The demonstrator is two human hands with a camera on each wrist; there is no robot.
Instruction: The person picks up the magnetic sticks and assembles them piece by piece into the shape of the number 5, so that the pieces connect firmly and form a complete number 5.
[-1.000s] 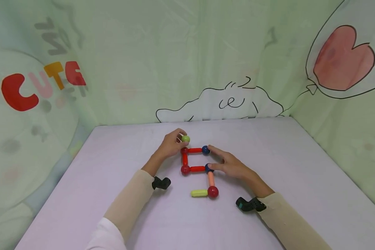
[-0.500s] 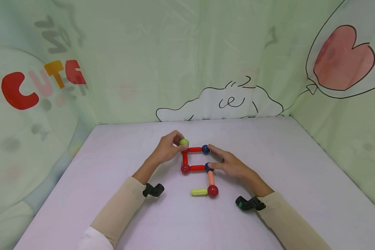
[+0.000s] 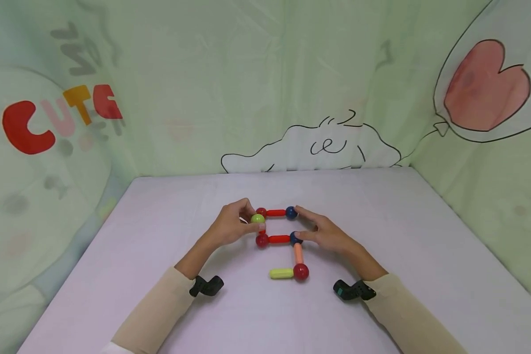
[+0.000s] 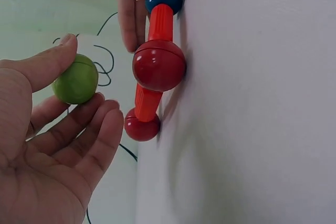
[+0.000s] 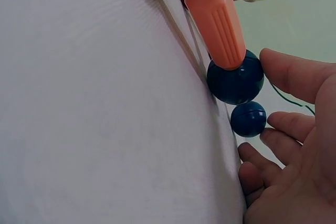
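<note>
My left hand (image 3: 230, 223) pinches a lime green ball (image 4: 76, 80) between thumb and fingers, held up near the left side of a ball-and-rod figure. That side has a far red ball (image 3: 261, 212) and a near red ball (image 3: 262, 240), joined by a red rod partly hidden behind the hand. Two more red rods (image 3: 276, 213) run right to a far blue ball (image 3: 291, 212) and a near blue ball (image 5: 235, 80). With fingers spread, my right hand (image 3: 327, 233) has its thumb against the near blue ball and fingertips at the far one.
From the near blue ball an orange rod (image 3: 298, 253) leads to a larger red ball (image 3: 301, 272), with a yellow-green rod (image 3: 281, 273) pointing left from it. Dark wrist cameras (image 3: 207, 285) sit on both sleeves. A printed curtain (image 3: 194, 98) stands behind the white table (image 3: 248, 319).
The left hand has come nearer and slightly left with the green ball, from above the far red ball to beside the left rod. The right hand stays in place.
</note>
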